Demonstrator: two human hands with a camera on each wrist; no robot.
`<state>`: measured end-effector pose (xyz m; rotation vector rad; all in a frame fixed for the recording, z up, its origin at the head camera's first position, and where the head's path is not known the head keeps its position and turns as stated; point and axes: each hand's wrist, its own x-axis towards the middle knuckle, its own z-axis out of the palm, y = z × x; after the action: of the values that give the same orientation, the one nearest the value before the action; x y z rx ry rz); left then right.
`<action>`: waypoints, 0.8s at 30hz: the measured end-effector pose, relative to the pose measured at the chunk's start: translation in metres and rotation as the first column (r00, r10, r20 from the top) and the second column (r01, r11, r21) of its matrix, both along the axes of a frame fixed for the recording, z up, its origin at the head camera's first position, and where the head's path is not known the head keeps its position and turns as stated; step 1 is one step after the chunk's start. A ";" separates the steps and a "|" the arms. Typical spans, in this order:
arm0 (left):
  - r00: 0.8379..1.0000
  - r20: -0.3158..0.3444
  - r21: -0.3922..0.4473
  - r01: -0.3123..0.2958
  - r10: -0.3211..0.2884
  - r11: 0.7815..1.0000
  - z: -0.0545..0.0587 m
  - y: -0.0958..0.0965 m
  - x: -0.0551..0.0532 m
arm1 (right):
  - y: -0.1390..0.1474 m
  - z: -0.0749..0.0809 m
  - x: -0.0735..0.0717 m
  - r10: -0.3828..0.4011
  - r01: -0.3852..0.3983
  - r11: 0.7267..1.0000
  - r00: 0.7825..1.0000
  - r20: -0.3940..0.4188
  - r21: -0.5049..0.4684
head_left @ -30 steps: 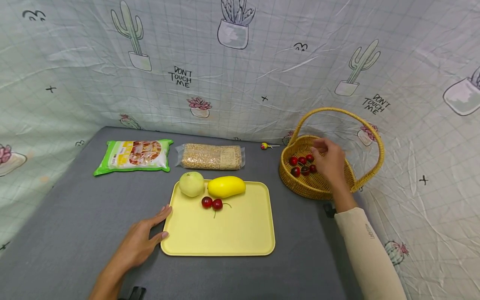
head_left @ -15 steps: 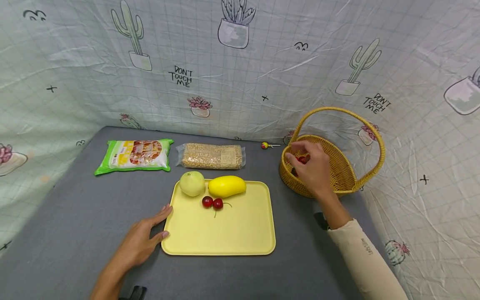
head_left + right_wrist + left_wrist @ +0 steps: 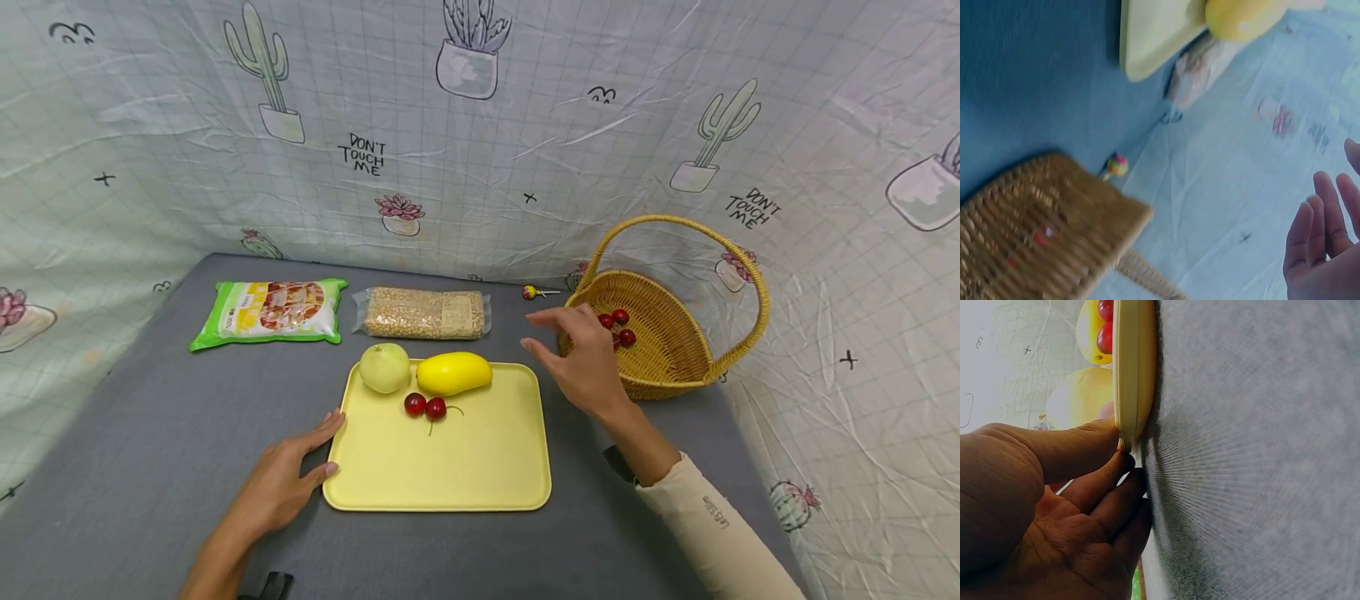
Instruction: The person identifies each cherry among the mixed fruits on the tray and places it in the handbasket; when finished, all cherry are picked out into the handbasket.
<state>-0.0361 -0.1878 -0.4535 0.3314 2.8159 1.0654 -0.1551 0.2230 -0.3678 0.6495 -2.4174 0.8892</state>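
At the left edge of a yellow tray (image 3: 480, 467), my left hand (image 3: 277, 483) touches the rim with thumb and fingertips spread apart. The left wrist view shows the thumb (image 3: 1079, 450) against the rim and the other fingers stretched out beside it. A pale green round fruit (image 3: 385, 367), a yellow mango (image 3: 453, 373) and two cherries (image 3: 435, 408) lie on the tray. My right hand (image 3: 585, 367) hovers between tray and basket, thumb and index finger apart, holding nothing. It partly hides the cherries (image 3: 627, 337) in the wicker basket (image 3: 671, 350).
A green-and-white food bag (image 3: 270, 311) and a clear pack of grains (image 3: 422, 313) lie behind the tray. A small lollipop (image 3: 530, 292) is near the basket. The tall basket handle (image 3: 763, 292) arches up at right; patterned cloth (image 3: 480, 183) hangs behind.
My right hand has moved left out of the basket toward the tray, uncovering some of the cherries in the basket. My left hand stays at the tray's left edge.
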 end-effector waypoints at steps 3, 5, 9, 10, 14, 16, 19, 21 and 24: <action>1.000 0.002 0.005 0.000 0.000 1.000 -0.001 0.000 0.000 | -0.009 -0.005 0.006 0.053 -0.054 0.998 0.999 0.008 0.020; 1.000 -0.001 0.007 -0.002 0.002 1.000 -0.001 0.000 0.000 | -0.016 -0.007 0.010 0.084 -0.084 0.996 0.996 0.015 0.039; 1.000 -0.016 0.001 -0.007 0.007 1.000 -0.001 0.000 0.001 | -0.031 -0.011 0.018 0.128 -0.131 0.987 0.991 0.044 0.087; 1.000 -0.020 -0.001 -0.008 0.008 1.000 -0.001 0.000 0.001 | -0.034 -0.012 0.019 0.137 -0.142 0.985 0.989 0.056 0.101; 1.000 -0.024 -0.002 -0.007 0.006 1.000 -0.001 0.000 0.001 | -0.047 -0.017 0.025 0.179 -0.192 0.971 0.979 0.100 0.145; 1.000 -0.023 -0.001 -0.006 0.006 1.000 -0.001 0.000 0.001 | -0.053 -0.019 0.028 0.198 -0.217 0.961 0.972 0.123 0.172; 1.000 -0.022 0.004 -0.004 0.005 1.000 -0.001 0.000 0.001 | -0.061 -0.022 0.031 0.227 -0.261 0.943 0.959 0.171 0.209; 1.000 -0.019 0.008 -0.004 0.004 1.000 -0.002 0.000 0.001 | -0.066 -0.024 0.032 0.246 -0.293 0.930 0.945 0.217 0.221; 1.000 -0.012 0.012 -0.003 0.003 1.000 -0.003 0.000 0.001 | -0.074 -0.028 0.032 0.263 -0.333 0.916 0.920 0.290 0.225</action>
<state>-0.0353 -0.1883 -0.4562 0.3358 2.8230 1.0848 -0.1233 0.1493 -0.3954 1.0957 -2.7474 0.8051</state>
